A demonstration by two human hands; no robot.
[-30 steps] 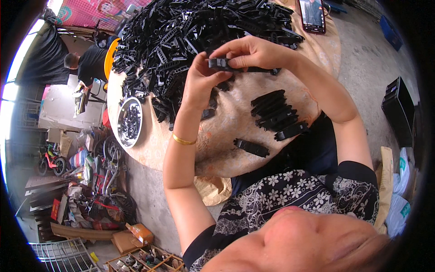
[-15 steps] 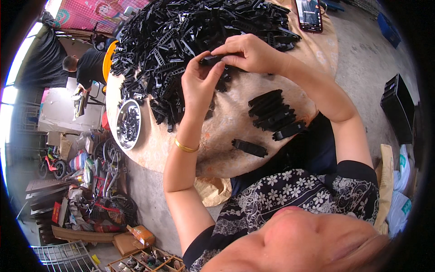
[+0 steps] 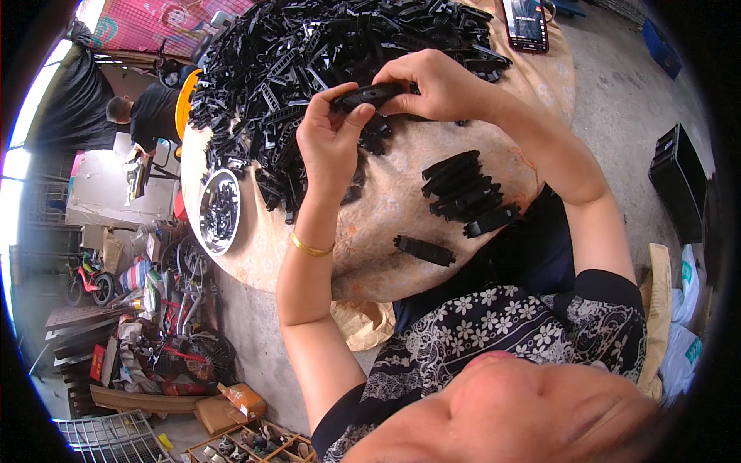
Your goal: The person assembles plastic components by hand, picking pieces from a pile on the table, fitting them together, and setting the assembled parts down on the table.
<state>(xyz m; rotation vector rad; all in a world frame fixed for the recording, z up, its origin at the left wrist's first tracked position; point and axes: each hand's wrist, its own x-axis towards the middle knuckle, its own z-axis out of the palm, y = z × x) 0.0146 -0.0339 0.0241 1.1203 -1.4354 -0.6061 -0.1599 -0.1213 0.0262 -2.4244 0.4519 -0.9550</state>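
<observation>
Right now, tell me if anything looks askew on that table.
One black piece lies apart from the row of similar pieces, slanting the other way, so it looks stray. Nothing else on the table stands out.

Your slim plastic part point(image 3: 369, 96): solid black | your parts heap point(image 3: 285, 69): black, with pale glints | your tablecloth point(image 3: 378, 224): peach-beige, faint orange-brown motifs | your round dish point(image 3: 219, 248): silvery white | your bangle point(image 3: 311, 248): gold | your short-sleeved top point(image 3: 486, 324): black, white flowers and scrollwork | floor bin point(image 3: 681, 181): black | far crate point(image 3: 662, 52): blue | background sheet point(image 3: 147, 27): pink, cartoon print
</observation>
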